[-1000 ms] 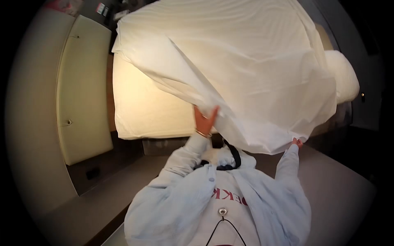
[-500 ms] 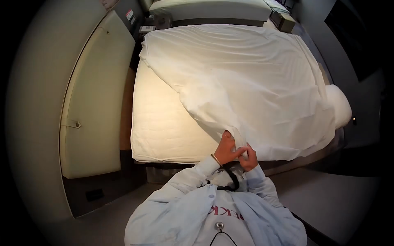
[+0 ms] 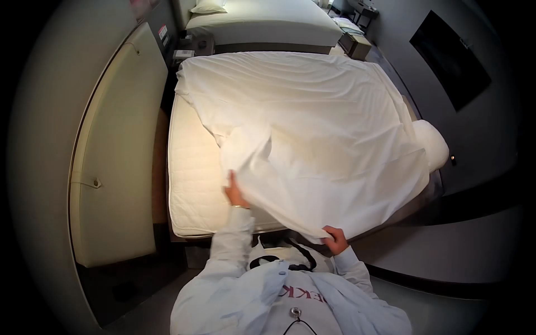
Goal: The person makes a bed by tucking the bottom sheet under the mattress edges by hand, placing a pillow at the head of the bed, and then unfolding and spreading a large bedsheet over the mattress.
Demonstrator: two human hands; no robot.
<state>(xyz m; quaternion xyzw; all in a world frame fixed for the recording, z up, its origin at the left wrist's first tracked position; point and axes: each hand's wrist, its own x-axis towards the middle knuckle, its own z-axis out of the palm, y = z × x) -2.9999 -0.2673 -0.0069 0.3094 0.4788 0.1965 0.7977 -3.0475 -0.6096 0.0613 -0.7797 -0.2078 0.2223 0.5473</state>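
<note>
A wrinkled white sheet (image 3: 312, 134) lies over most of the mattress (image 3: 192, 167), whose quilted left part shows uncovered. My left hand (image 3: 235, 191) is at the sheet's left edge over the bare part, slightly blurred; what its fingers hold, if anything, is hard to make out. The fingers of my right hand (image 3: 336, 240) are closed on the sheet's near edge, at the front side of the bed. Between my hands the sheet's edge runs slantwise. A rolled white bundle (image 3: 430, 145) sits at the right end of the bed.
A padded headboard (image 3: 120, 151) stands at the left. Behind are a second bed (image 3: 262, 25), a nightstand (image 3: 202, 44) with a small box (image 3: 183, 54), and a bench (image 3: 355, 46). A dark screen (image 3: 451, 58) hangs on the right wall.
My hands, close together half a second ago, are now apart: the left has moved left and up, the right slightly down with the edge. The sheet's near-left part has shifted left over the mattress.
</note>
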